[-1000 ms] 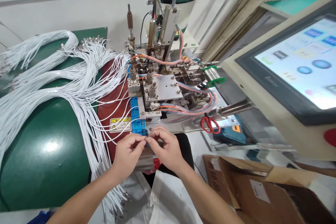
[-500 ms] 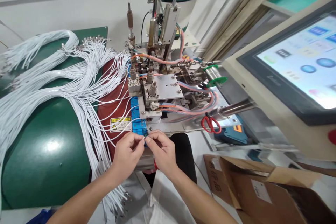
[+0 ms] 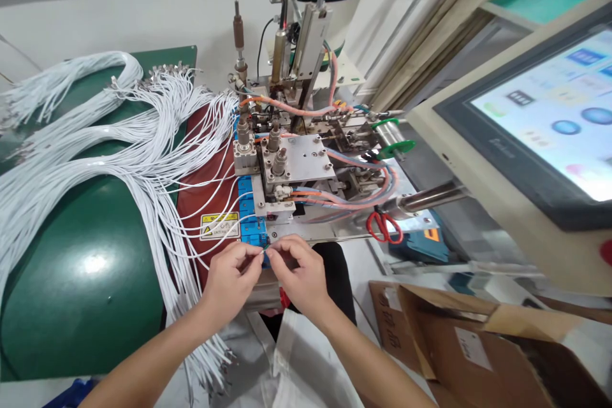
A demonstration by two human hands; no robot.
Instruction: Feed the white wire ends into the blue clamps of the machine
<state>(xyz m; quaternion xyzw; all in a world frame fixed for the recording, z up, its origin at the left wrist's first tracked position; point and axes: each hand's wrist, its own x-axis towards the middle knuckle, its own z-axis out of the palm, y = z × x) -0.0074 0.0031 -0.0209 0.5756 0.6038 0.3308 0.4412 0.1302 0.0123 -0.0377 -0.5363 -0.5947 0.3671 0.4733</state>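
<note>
Thumb and index finger of my left hand (image 3: pixel 235 274) are pinched on a thin white cable, whose pale end (image 3: pixel 262 251) shows at the fingertips. My right hand (image 3: pixel 299 271) pinches at that same end, its fingertips almost touching the left ones and hiding most of the tip. Just beyond both hands is a row of blue clamp blocks (image 3: pixel 246 207) along the machine's edge, with several white cables lying across into them. A large bundle of white cables (image 3: pixel 143 204) spreads over the left side and hangs down beside my left forearm.
Behind the blocks stands a metal machine (image 3: pixel 306 156) with hoses and a solder-like wire spool (image 3: pixel 389 137). Red-handled scissors (image 3: pixel 384 227) lie at its right corner. A touchscreen panel (image 3: pixel 549 121) juts in at right, above an open cardboard box (image 3: pixel 478 344). The green table (image 3: pixel 90 306) is at left.
My hands stay pinched together at the cable end. The right fingers shifted slightly left, then back a little to the right, opening a small gap from the left fingertips.
</note>
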